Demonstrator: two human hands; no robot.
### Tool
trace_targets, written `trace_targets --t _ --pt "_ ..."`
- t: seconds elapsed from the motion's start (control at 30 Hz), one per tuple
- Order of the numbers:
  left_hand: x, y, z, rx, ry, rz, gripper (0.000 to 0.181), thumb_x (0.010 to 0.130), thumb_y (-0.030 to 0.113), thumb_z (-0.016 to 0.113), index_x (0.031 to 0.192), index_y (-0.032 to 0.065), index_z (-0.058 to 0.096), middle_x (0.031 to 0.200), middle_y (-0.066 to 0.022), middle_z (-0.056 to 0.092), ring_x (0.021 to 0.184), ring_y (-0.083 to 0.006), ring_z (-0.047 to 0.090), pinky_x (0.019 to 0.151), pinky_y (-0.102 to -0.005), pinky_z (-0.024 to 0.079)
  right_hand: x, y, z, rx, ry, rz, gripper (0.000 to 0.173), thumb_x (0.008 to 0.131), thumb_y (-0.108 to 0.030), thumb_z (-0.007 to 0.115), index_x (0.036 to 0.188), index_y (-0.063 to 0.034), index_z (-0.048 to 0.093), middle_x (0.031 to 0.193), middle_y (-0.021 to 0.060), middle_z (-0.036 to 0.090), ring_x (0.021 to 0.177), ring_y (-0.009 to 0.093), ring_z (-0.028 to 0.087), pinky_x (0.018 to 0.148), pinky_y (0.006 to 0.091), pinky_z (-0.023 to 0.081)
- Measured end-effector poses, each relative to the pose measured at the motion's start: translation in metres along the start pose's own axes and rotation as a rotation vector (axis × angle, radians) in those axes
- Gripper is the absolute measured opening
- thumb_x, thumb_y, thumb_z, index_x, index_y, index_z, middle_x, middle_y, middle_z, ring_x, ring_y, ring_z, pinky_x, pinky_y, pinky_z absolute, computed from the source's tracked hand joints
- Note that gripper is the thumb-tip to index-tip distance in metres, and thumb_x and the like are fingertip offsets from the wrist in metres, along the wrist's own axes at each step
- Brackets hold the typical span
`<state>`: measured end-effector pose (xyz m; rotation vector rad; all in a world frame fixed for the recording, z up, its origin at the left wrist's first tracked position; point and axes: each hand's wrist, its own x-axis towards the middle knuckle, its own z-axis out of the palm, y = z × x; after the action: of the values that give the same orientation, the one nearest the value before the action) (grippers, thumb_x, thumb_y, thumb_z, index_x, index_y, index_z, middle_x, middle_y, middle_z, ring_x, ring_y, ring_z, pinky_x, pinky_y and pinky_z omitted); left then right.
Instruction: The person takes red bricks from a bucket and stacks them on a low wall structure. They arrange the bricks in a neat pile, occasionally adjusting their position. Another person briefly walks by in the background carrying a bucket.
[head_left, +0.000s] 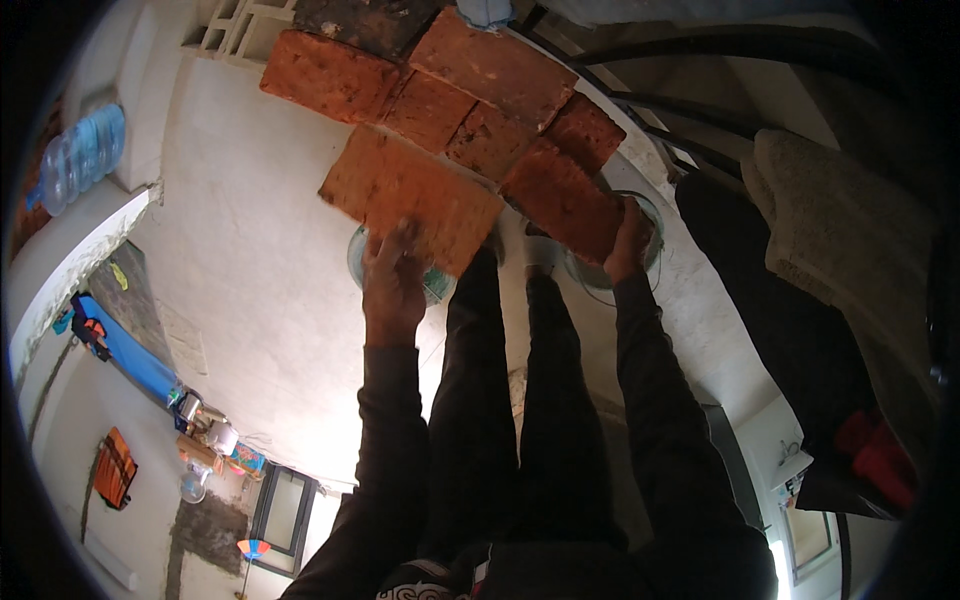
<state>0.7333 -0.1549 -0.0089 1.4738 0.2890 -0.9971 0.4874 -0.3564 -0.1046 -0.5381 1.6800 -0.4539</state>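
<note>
My left hand (396, 281) grips the near edge of a flat orange-red brick (416, 195), its fingers lying over the top face. On the right, my right hand (630, 236) is closed around the outer end of another red brick (562, 199), whose far side meets the laid bricks. Beyond both hands, several reddish bricks lie close together, among them a long one (491, 67) and one at the left (330, 75). The held left brick is slightly blurred and lies against or just over the near edge of the group; contact cannot be told.
Round containers stand beneath the bricks, one by my left hand (356, 255) and one by my right (655, 217). A dark metal railing (675, 112) runs at the upper right, with a thick light cloth (817, 210) near it. A large plastic water bottle (82, 157) lies at the left.
</note>
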Motion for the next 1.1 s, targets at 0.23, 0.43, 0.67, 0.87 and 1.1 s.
trace_targets --t 0.23,0.43,0.67,0.87,1.1 --pt "-0.036 -0.008 -0.03 -0.173 0.091 -0.234 0.067 0.083 0.025 0.075 0.138 0.0043 0.043 0.126 -0.0122 0.054 0.121 -0.0266 0.052 0.102 -0.0464 0.041 -0.001 0.007 0.024 -0.038 -0.118 -0.097 0.044 0.098 -0.039 0.053 0.121 -0.0018 0.061 0.115 0.0117 0.065 0.101 0.025 0.065 0.088 0.0388 0.052" --pt "-0.04 -0.045 -0.044 -0.242 0.127 -0.288 0.067 0.082 0.023 0.076 0.138 0.0043 0.044 0.127 -0.0124 0.055 0.122 -0.027 0.052 0.102 -0.048 0.042 0.001 -0.008 0.061 -0.14 -0.145 -0.223 0.043 0.097 -0.035 0.055 0.118 0.0014 0.061 0.116 0.0132 0.065 0.1 0.025 0.063 0.088 0.0386 0.05" --pt "-0.036 -0.05 -0.023 -0.393 0.016 -0.248 0.058 0.088 0.015 0.072 0.138 0.0058 0.044 0.13 -0.0117 0.055 0.123 -0.0271 0.055 0.101 -0.0465 0.047 0.0 -0.012 0.07 -0.226 -0.11 -0.283 0.046 0.095 -0.037 0.055 0.107 0.0058 0.065 0.109 0.0152 0.065 0.095 0.024 0.06 0.085 0.0393 0.048" --pt "-0.03 -0.054 -0.004 -0.419 -0.003 -0.258 0.058 0.09 0.013 0.07 0.14 0.0052 0.042 0.132 -0.0118 0.053 0.127 -0.0275 0.053 0.103 -0.0477 0.046 -0.003 -0.013 0.08 -0.325 -0.009 -0.456 0.044 0.092 -0.035 0.055 0.09 0.0087 0.065 0.083 0.0172 0.064 0.08 0.022 0.054 0.078 0.0414 0.045" --pt "-0.018 -0.057 0.022 -0.409 -0.032 -0.24 0.059 0.085 0.014 0.077 0.135 0.0043 0.047 0.126 -0.0102 0.055 0.122 -0.0228 0.055 0.1 -0.0403 0.049 -0.027 -0.023 0.084 -0.56 0.168 -0.553 0.035 0.091 -0.029 0.056 0.092 0.0036 0.069 0.096 0.0184 0.067 0.088 0.03 0.062 0.083 0.0422 0.047"
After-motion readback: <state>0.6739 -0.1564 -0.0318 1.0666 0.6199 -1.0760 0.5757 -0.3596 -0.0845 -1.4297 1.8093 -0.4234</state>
